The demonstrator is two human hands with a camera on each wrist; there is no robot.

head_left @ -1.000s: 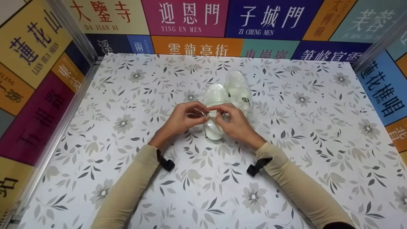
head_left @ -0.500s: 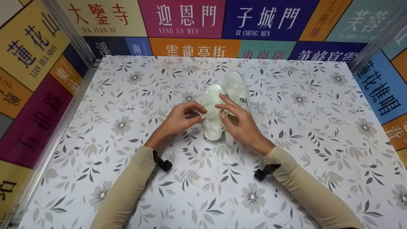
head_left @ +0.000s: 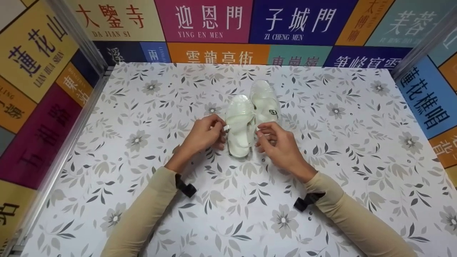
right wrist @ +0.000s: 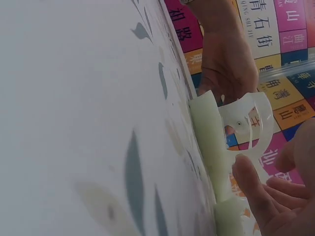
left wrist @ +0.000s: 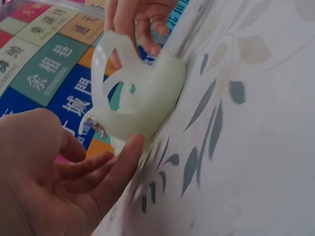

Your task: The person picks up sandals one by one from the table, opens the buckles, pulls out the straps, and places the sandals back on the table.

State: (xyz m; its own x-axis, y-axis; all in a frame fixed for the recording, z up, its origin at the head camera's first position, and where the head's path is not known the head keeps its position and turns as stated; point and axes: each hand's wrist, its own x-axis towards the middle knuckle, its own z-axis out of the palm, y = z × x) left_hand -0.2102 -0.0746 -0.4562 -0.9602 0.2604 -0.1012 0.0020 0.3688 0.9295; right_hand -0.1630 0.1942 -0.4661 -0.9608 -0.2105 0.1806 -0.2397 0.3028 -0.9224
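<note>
Two pale green, translucent sandals stand side by side. The near one (head_left: 240, 125) has broad straps; in the left wrist view its strap (left wrist: 100, 73) arches up, and a sparkly buckle-like piece (left wrist: 97, 126) shows at the strap's end. My left hand (head_left: 205, 132) is at its left side, fingers loosely bent. In the left wrist view those fingers (left wrist: 110, 182) are spread just under the buckle piece and hold nothing. To the sandal's right is my right hand (head_left: 278, 142), relaxed, a fingertip (right wrist: 240, 162) close to the sole; whether it touches is unclear.
Slightly farther back and right lies the other sandal (head_left: 264, 98), bearing a small black mark. Both rest on a table (head_left: 160, 221) covered in grey leaf and flower print. Coloured panels with Chinese lettering (head_left: 207, 21) border the back and sides.
Both hands were together over the near sandal's strap, fingers pinched close. They have parted to its two sides, the right hand moving farther right and toward me. The sandals have stayed in place.
</note>
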